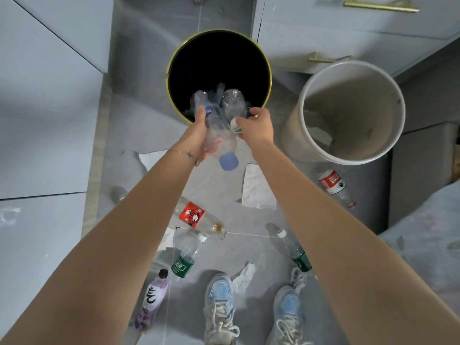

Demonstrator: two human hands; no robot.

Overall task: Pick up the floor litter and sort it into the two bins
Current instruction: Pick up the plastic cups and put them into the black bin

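Observation:
My left hand [199, 135] grips a clear plastic bottle with a blue cap [225, 155] at the near rim of the black bin [174, 58]. My right hand [256, 128] holds a second clear bottle with a white cap [234, 105], its body tipped over the bin's mouth. The white bin [388, 135] stands to the right with nothing visible inside. On the floor lie a red-label cola bottle [194, 215], two green-label bottles [185, 257] [296, 252], a purple bottle [151, 302], a red-label bottle [334, 185] and crumpled tissues [257, 188].
Grey cabinets [49, 95] run along the left; drawers with gold handles [380, 6] stand behind the bins. A light rug [428, 232] lies at the right. My two blue sneakers [220, 302] stand on the grey tile among the litter.

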